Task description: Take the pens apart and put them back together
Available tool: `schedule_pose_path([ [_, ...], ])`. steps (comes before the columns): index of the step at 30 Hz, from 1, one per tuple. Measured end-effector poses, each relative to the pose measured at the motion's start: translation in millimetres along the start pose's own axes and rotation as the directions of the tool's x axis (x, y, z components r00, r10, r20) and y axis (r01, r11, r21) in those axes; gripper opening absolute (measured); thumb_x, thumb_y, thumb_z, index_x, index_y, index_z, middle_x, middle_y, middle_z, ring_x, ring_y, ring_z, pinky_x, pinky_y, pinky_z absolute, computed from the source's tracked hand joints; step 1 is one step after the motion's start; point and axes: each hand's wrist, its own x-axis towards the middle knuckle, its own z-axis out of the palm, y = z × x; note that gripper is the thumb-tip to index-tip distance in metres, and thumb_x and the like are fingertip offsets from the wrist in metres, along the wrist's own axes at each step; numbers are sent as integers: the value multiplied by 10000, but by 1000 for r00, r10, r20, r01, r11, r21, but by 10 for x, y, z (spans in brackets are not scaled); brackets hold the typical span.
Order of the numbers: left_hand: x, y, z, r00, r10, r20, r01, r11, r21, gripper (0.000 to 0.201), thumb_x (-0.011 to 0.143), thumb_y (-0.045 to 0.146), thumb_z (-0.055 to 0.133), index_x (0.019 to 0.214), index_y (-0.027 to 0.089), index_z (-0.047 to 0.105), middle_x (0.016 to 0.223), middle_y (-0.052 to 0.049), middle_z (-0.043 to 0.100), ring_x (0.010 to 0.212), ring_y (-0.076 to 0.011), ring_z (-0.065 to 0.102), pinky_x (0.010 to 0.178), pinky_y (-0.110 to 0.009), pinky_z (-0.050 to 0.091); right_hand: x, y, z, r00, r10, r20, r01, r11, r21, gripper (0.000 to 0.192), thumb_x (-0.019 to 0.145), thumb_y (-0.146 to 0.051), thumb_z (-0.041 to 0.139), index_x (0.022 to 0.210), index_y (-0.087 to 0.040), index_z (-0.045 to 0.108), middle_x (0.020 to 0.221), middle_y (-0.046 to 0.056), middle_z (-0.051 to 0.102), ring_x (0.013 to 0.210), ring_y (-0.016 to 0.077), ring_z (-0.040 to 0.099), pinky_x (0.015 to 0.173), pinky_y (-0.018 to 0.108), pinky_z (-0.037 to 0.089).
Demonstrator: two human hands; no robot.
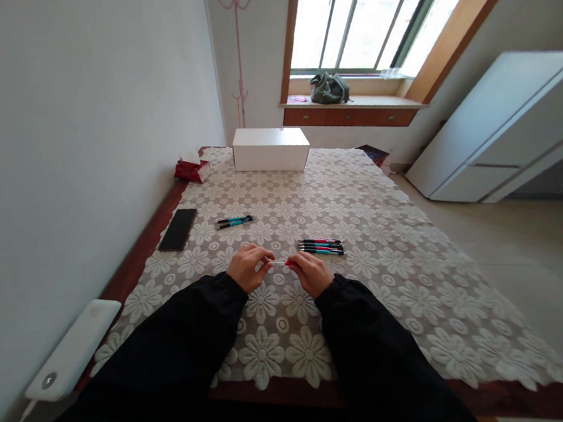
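Observation:
Over the near part of the table, my left hand point(249, 267) and my right hand point(312, 274) face each other with closed fingertips. A thin pale rod, which looks like a pen refill point(279, 262), spans the gap between them. My left fingers pinch its left end. At its other end, my right fingers grip a small red pen part point(289, 263), mostly hidden by them. Just beyond my right hand lies a row of several pens point(321, 246) with red or turquoise barrels and black grips. Farther left are two turquoise and black pens point(235, 221).
A dark phone point(177, 229) lies near the table's left edge, with a red tissue pack point(192, 169) behind it. At the far end stands a white box point(271, 149). A white charging device point(74, 349) sits by the wall. Patterned lace cloth point(382, 215) covers the table.

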Motion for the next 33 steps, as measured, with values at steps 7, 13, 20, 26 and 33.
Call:
schedule_pose_path([
  [7,8,-13,10,996,73,51,-79,990,116,140,921,344,636,894,260,745,788,-26,709,841,-200,612,812,-354,496,-10,-3,38,1000,-26,1,26,1000,-13,194,1019,-265,431,968,-208,609,848,61,620,796,186,603,744,291,489],
  [13,4,0,7,997,61,57,-69,987,146,137,909,348,646,873,259,743,818,-29,712,844,-197,603,836,-361,496,-21,-1,58,999,-27,-18,27,1000,-4,193,1018,-264,433,964,-211,610,841,56,616,794,186,599,751,289,486],
  [20,18,44,-9,995,47,87,-59,989,139,114,903,306,638,854,255,727,815,-30,709,868,-206,604,834,-371,493,-18,34,46,998,33,51,-32,999,-30,183,1006,-255,457,967,-211,631,864,59,629,807,182,610,755,287,497],
  [26,17,37,-13,995,40,95,-52,990,132,103,901,300,645,851,250,720,825,-26,714,862,-204,604,828,-371,480,-21,32,68,999,27,31,-25,999,-47,202,1010,-263,446,954,-208,632,858,62,625,807,184,602,757,289,490],
  [33,13,56,-22,992,55,110,-73,984,164,110,895,303,645,845,246,725,808,-26,713,837,-202,599,837,-383,459,-26,-14,80,1000,-13,11,13,1000,-16,263,1031,-300,404,955,-211,640,836,57,616,789,174,587,756,284,487],
])
